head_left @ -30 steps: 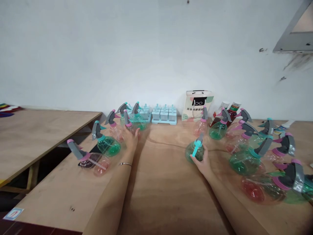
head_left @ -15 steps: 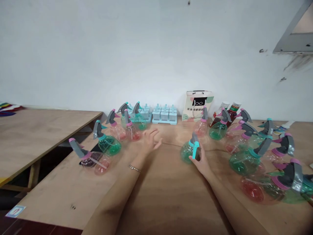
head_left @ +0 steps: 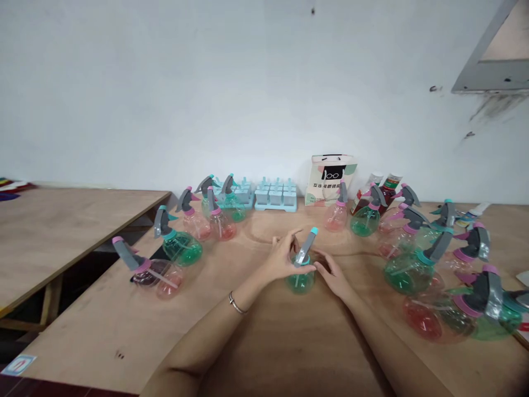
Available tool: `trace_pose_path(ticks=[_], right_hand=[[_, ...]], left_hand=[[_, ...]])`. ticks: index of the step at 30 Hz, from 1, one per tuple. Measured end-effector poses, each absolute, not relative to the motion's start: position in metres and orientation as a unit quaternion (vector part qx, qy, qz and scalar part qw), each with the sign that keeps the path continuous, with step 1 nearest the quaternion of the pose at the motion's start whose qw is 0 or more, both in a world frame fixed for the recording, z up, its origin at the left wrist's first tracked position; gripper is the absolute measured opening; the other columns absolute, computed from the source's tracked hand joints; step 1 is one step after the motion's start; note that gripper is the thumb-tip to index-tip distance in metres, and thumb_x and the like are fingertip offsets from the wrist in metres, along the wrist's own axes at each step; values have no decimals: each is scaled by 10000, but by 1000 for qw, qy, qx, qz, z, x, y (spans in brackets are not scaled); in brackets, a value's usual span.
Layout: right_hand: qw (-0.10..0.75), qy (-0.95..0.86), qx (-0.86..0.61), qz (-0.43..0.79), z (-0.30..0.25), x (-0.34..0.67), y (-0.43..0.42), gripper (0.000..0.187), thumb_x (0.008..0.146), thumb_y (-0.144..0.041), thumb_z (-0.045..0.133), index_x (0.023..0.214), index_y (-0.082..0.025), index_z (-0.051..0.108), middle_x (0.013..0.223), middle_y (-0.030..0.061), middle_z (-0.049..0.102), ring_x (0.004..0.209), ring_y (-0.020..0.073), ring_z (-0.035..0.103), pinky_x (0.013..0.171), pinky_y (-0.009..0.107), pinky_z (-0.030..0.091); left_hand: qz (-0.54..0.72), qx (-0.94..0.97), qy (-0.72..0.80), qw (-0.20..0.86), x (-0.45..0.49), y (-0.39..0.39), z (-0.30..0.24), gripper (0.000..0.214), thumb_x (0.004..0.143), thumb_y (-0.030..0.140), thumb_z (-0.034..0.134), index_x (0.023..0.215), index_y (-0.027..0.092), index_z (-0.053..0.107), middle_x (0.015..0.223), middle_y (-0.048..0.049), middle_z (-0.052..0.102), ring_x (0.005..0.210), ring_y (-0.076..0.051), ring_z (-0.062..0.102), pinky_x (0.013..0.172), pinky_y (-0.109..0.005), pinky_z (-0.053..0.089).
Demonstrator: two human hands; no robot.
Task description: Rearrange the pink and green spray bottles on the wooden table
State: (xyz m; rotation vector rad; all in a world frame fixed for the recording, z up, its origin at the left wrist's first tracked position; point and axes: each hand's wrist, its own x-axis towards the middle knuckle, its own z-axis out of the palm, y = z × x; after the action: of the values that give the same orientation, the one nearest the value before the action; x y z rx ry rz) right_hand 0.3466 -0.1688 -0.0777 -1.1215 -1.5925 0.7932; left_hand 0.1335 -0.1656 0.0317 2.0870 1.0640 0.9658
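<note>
A round green spray bottle [head_left: 301, 283] with a grey and turquoise trigger head stands upright on the table in front of me. My left hand [head_left: 284, 258] is wrapped around its neck from the left, its thumb lying across the front below the grey head. Against the bottle's right side, my right hand [head_left: 334, 277] is curved, with its thumb close to the left thumb; its farther fingertips are partly hidden behind the bottle. A metal bracelet [head_left: 236, 302] circles my left wrist.
Several red and green spray bottles [head_left: 411, 271] crowd the right side. More, such as a green one [head_left: 184, 247], stand or lie at left. Along the wall are light-blue ice-pop moulds [head_left: 276, 197], a paper bag [head_left: 320, 190] and dark-red bottles [head_left: 387, 194]. A second table [head_left: 74, 220] adjoins at left.
The green spray bottle has moved left and closer to me, its head now turned. My left hand has come right from the bare table onto its neck; my right hand has moved along with it.
</note>
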Motion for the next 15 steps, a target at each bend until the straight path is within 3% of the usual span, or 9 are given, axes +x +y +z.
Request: trace_pose_path(ticks=[3, 5, 9, 12, 15], right_hand=[[456, -709, -430, 324, -75, 343, -174, 445, 875, -557, 594, 1206, -262, 633, 1257, 95, 669, 1199, 275, 609, 1078, 521, 441], [455, -719, -421, 315, -74, 343, -172, 426, 877, -543, 594, 1194, -261, 634, 1246, 92, 673, 1187, 272, 614, 1068, 511, 449], [569, -614, -506, 206, -74, 356, -145, 466, 861, -559, 588, 1180, -219, 583, 1207, 116, 649, 1164, 277, 600, 1050, 521, 441], [633, -537, -551, 84, -71, 375, -108, 617, 807, -578, 627, 1248, -165, 499, 1263, 162, 559, 1224, 297, 530, 1065, 525, 409], [645, -521, -559, 26, -68, 389, -69, 820, 716, -609, 686, 1317, -124, 411, 1344, 210, 472, 1304, 330, 455, 1106, 536, 357]], left_hand=[[387, 803, 275, 361, 131, -164, 30, 1063, 568, 478, 871, 1463, 275, 335, 1396, -143, 489, 1281, -331, 472, 1112, -500, 293], [395, 800, 191, 408, 131, -165, 30, 978, 640, 422, 830, 1462, 287, 318, 1500, -153, 393, 1380, -319, 401, 1133, -461, 314], [378, 795, 146, 452, 131, -170, 35, 632, 790, 240, 658, 1366, 276, 402, 1323, -126, 580, 1273, -256, 530, 1087, -446, 403], [362, 806, 153, 442, 130, -172, 38, 625, 760, 185, 656, 1344, 279, 452, 1298, -105, 596, 1157, -232, 598, 1029, -425, 466], [342, 829, 161, 413, 127, -172, 36, 701, 709, 192, 709, 1366, 288, 483, 1334, -92, 573, 1204, -239, 579, 1084, -432, 436]])
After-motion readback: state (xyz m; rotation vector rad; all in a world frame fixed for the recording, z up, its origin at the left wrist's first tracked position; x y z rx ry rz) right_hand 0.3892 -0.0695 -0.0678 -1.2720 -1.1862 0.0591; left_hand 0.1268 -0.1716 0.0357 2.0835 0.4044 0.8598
